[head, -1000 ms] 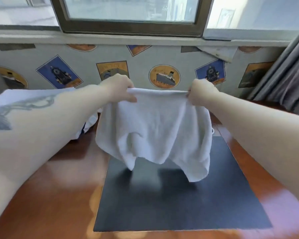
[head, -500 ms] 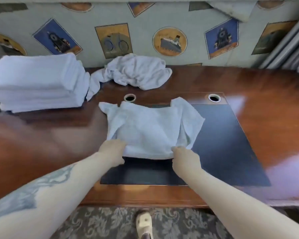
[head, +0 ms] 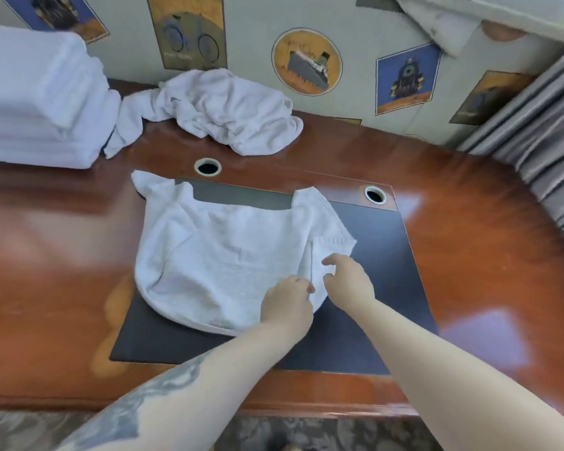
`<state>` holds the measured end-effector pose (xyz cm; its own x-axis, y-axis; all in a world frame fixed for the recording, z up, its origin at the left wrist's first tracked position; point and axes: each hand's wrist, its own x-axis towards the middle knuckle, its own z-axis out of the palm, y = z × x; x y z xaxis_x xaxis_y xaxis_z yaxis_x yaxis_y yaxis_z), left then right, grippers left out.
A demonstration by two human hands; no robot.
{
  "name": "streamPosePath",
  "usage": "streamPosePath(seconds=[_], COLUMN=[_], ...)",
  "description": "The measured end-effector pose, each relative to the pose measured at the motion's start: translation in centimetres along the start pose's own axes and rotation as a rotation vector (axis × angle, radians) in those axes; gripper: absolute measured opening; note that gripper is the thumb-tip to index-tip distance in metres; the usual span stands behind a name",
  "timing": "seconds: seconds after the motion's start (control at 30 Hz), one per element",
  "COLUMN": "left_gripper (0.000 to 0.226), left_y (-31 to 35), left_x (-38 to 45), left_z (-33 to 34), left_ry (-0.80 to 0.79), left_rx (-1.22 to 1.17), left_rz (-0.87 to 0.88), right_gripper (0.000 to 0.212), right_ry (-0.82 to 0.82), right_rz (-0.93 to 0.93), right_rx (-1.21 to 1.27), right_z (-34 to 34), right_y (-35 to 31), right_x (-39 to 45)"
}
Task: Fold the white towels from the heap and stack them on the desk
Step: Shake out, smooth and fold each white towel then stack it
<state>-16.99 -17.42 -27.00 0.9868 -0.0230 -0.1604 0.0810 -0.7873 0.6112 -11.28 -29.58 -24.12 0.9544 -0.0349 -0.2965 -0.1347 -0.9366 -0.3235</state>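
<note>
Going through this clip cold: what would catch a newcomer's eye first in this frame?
The white towel spread rumpled over the dark desk pad at centre, with the left hand and right hand close together at its near right corner. Behind it lies the crumpled heap against the wall, and a tall folded stack stands at far left.

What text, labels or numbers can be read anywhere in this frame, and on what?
None can be read.
Bicycle picture on the wall: a faint line of lettering under the bicycle, too blurred to read.
Ship picture: faint marks above the ship, illegible.
Locomotive picture: no lettering I can make out.
Towel, towel stack, desk: no lettering visible.
</note>
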Motion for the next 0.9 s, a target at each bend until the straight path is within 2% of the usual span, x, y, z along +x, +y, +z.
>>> streamPosePath(seconds=[0.13,0.27,0.33,0.4,0.47,0.53,0.6,0.67,0.73,0.83,0.9], left_gripper=[0.027,0.021,0.022,0.018,0.015,0.014,0.015,0.014,0.011,0.005,0.014], left_y=[1.7,1.9,1.7,2.0,2.9,3.8,5.4,7.7,10.5,13.8,15.3], left_x=[4.2,9.3,11.3,12.1,12.1,11.4,9.9,8.2,6.0,2.4,-0.3], left_z=[1.2,1.5,1.9,2.9,4.1,5.4,6.7,8.1,9.1,9.8,10.8], left_ry=[0.129,0.319,0.354,0.334,0.348,0.407,0.473,0.497,0.529,0.614,0.605], left_rx=[0.043,0.12,0.145,0.152,0.134,0.122,0.141,0.138,0.142,0.172,0.219], left_rz=[-0.09,-0.203,-0.309,-0.395,-0.442,-0.477,-0.506,-0.492,-0.482,-0.417,-0.33], right_gripper=[0.041,0.021,0.029,0.028,0.018,0.018,0.022,0.03,0.038,0.015,0.018], right_ry=[0.014,0.129,0.076,0.031,0.059,0.095,0.026,-0.071,-0.107,-0.009,0.008], right_rz=[-0.113,-0.407,-0.503,-0.557,-0.633,-0.702,-0.693,-0.714,-0.819,-0.995,-1.032], right_rx=[-0.122,-0.447,-0.467,-0.421,-0.378,-0.356,-0.267,-0.159,-0.161,-0.106,-0.04], right_z=[-2.5,-2.9,-1.9,-0.8,-0.3,0.1,0.2,-0.3,-1.8,-4.5,-5.5], right_y=[0.2,0.0,0.2,0.6,1.4,3.1,5.0,6.8,8.4,12.1,15.0], right_x=[5.3,11.3,13.5,14.7,14.8,14.0,12.8,11.7,10.4,7.6,5.4])
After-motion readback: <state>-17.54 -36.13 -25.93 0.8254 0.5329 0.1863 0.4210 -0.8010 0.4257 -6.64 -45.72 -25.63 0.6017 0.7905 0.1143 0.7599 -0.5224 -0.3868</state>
